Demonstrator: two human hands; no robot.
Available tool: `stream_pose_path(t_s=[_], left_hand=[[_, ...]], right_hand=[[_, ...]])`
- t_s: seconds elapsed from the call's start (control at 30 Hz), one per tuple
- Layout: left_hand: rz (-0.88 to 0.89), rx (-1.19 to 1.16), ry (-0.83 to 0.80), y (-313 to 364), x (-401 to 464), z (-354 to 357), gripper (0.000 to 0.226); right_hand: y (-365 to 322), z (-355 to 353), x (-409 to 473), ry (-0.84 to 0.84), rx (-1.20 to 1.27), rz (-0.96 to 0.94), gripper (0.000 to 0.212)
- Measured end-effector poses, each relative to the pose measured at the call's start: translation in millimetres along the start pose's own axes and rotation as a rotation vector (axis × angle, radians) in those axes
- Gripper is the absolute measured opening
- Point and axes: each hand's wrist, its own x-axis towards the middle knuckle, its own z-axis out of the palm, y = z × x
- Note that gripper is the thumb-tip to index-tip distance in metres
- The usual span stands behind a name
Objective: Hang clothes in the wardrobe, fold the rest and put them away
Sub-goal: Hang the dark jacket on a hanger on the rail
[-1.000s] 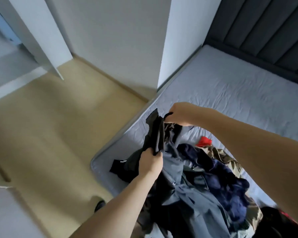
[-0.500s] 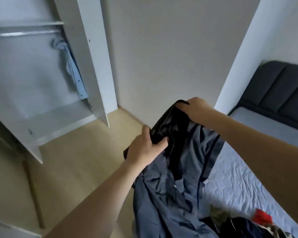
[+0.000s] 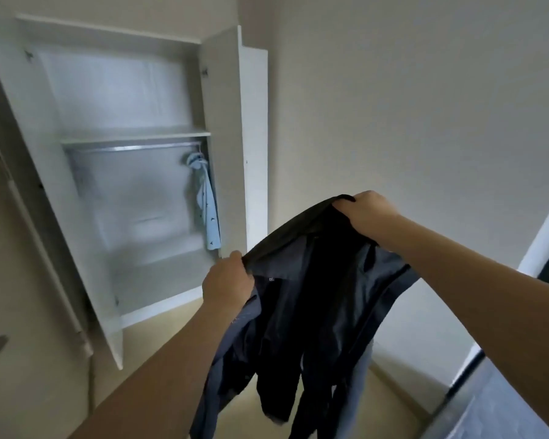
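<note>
Both hands, left [image 3: 227,282] and right [image 3: 373,212], grip the shirt [image 3: 301,308] collar, stretched between them, with the open wardrobe [image 3: 133,172] rail [image 3: 130,148] far left, nearer the left.

Jacket [image 3: 314,296] dark grey-blue — wardrobe [image 3: 225,122] white — hanging shirt [image 3: 210,213] pale blue, dark-flecked

Wardrobe [image 3: 225,128] at frame left stands open, doors [image 3: 57,191] swung wide; rail [image 3: 130,148] bare along most of its length. One light blue shirt [image 3: 208,210] hangs at rail's right end, against the side panel. Dark jacket [image 3: 301,299], held up at frame centre, hangs between hands and wardrobe's lower right.
</note>
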Motion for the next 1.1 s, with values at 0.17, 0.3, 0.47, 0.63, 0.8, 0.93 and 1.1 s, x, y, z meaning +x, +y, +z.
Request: stream_pose_path(t_s=[0.17, 0.3, 0.47, 0.63, 0.8, 0.93, 1.1], left_hand=[[-0.114, -0.340, 0.008, -30, 89, -21, 0.013], [-0.219, -0.520, 0.057, -66, 171, -28, 0.015], [-0.263, -0.522, 0.122, -103, 258, -40, 0.012], [-0.283, -0.389, 0.115, -143, 321, -34, 0.013], [-0.246, -0.217, 0.093, -185, 370, -29, 0.013], [-0.218, -0.098, -0.015, -227, 418, -22, 0.012], [-0.238, -0.110, -0.121, -302, 491, -12, 0.013]], right_hand=[[-24, 46, 80, -0.073, 0.147, 0.059, 0.041], [-41, 91, 152, -0.221, 0.253, 0.114, 0.057], [-79, 132, 232, -0.360, 0.473, 0.180, 0.050], [-121, 182, 294, -0.390, 0.682, 0.271, 0.042], [-156, 237, 350, -0.316, 0.799, 0.287, 0.041], [-190, 285, 402, -0.281, 0.780, 0.314, 0.050], [-257, 355, 479, -0.295, 0.748, 0.272, 0.049]])
